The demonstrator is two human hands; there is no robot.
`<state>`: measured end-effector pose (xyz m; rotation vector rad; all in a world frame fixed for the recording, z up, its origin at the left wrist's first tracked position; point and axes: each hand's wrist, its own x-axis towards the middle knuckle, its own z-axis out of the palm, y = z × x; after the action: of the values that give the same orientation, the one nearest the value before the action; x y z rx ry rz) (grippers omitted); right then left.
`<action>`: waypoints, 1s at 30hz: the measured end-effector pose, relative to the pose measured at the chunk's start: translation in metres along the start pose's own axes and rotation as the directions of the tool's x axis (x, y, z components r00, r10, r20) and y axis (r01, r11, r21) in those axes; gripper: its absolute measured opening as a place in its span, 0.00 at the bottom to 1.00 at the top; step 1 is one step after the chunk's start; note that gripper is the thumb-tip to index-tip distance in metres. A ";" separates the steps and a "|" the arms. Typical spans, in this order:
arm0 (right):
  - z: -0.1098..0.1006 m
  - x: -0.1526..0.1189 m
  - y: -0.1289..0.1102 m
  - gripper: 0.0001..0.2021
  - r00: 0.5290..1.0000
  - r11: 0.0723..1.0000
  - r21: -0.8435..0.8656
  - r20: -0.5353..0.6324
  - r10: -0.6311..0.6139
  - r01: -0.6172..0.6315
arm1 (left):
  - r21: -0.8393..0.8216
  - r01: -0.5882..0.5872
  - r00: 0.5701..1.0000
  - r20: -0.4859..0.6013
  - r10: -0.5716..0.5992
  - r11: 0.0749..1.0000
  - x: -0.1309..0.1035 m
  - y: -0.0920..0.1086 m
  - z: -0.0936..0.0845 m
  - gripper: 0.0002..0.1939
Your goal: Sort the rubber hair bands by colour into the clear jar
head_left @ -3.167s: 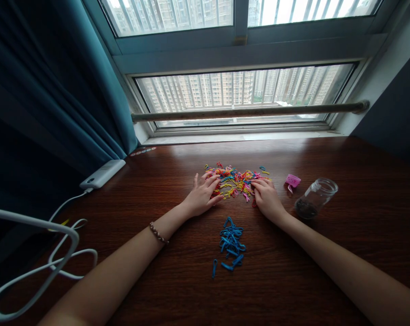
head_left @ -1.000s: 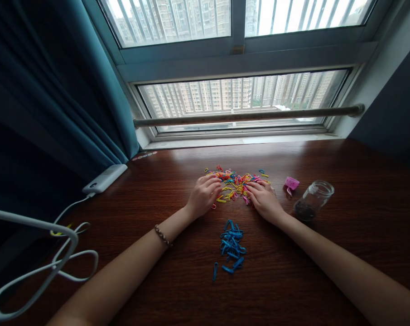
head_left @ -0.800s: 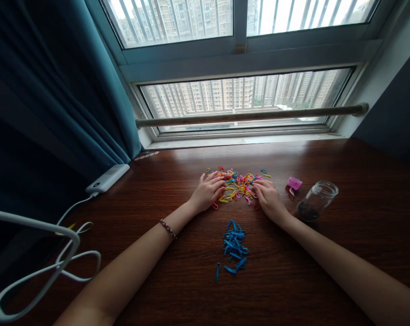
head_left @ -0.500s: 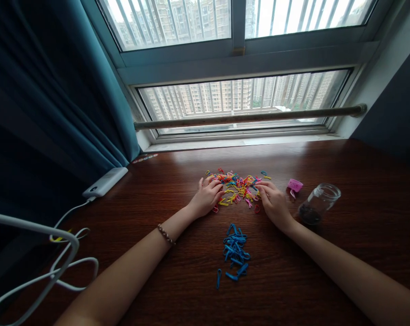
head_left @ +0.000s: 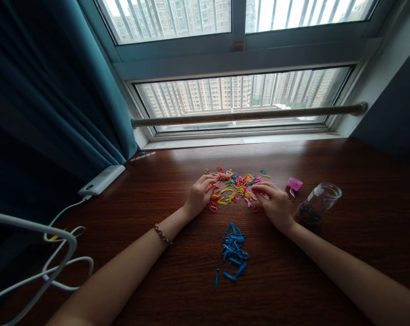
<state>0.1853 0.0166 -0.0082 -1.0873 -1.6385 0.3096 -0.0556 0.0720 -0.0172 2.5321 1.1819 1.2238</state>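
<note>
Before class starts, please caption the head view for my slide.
Left hand and right hand at a multicoloured pile, with blue pieces grouped in the foreground.

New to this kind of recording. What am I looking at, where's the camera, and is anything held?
There is no machine: you see a person's bare left hand and right hand. Every picture comes from one camera worn on the head. On the table are a pile of multicoloured pieces, some blue pieces nearer the person, a pink object, a jar and a white box. The hands are at either side of the multicoloured pieces; whether they hold any, I can't tell.
</note>
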 end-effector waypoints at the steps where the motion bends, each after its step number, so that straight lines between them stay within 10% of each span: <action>1: 0.001 -0.001 -0.003 0.06 1.000 1.000 0.016 0.011 0.000 0.000 | -0.015 0.021 0.999 -0.030 -0.022 1.000 0.000 -0.001 0.000 0.05; 6: 0.007 -0.016 -0.031 0.05 0.978 0.987 0.155 0.191 -0.078 0.048 | -0.039 0.095 0.991 -0.086 -0.098 0.995 0.000 -0.001 -0.002 0.04; 11: 0.012 -0.023 -0.045 0.05 0.783 0.936 0.286 0.526 -0.332 0.204 | -0.053 0.125 0.987 -0.093 -0.130 0.991 -0.002 -0.002 -0.002 0.06; 17: 0.003 -0.003 0.001 0.09 0.987 0.978 -0.201 0.156 -0.032 0.063 | -0.111 0.067 0.994 -0.084 -0.077 0.991 -0.002 0.016 -0.003 0.06; 22: 0.000 0.003 0.034 0.11 0.976 0.913 -0.407 0.206 0.070 0.020 | -0.257 -0.177 0.982 0.024 0.189 0.950 -0.011 0.059 -0.001 0.05; 25: 0.002 0.001 0.035 0.12 0.969 0.889 -0.457 0.232 0.089 0.028 | -0.298 -0.353 0.902 0.142 0.407 0.887 -0.018 0.076 0.002 0.08; 30: 0.003 0.000 0.032 0.12 0.971 0.893 -0.449 0.229 0.065 0.046 | -0.175 -0.442 0.853 0.223 0.472 0.880 -0.015 0.059 -0.002 0.12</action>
<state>0.1985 0.0349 -0.0304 -1.4509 -1.9815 0.0618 -0.0266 0.0204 -0.0022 2.8619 0.4427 0.9469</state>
